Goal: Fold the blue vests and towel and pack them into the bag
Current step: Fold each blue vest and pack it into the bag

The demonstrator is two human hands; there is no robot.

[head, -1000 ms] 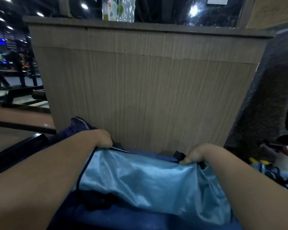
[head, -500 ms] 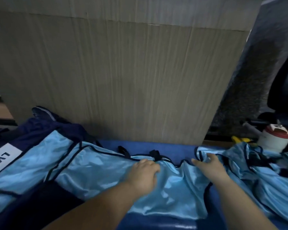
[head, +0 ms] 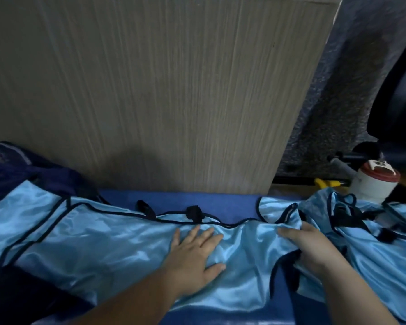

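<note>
The light-blue satin vest with black trim (head: 99,245) lies spread on the blue padded bench (head: 220,201). The left hand (head: 195,252) presses it, fingers (head: 205,234) apart; the right hand (head: 314,247) covers the bunched edge — I cannot tell its grip. Risk: slick fabric slips, skewing the fold.

Vest (head: 103,242) on mat (head: 197,202); bag (head: 21,179) perhaps left.

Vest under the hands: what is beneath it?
A blue mat shows past the vest's far and near edges; anything else beneath is covered.
</note>
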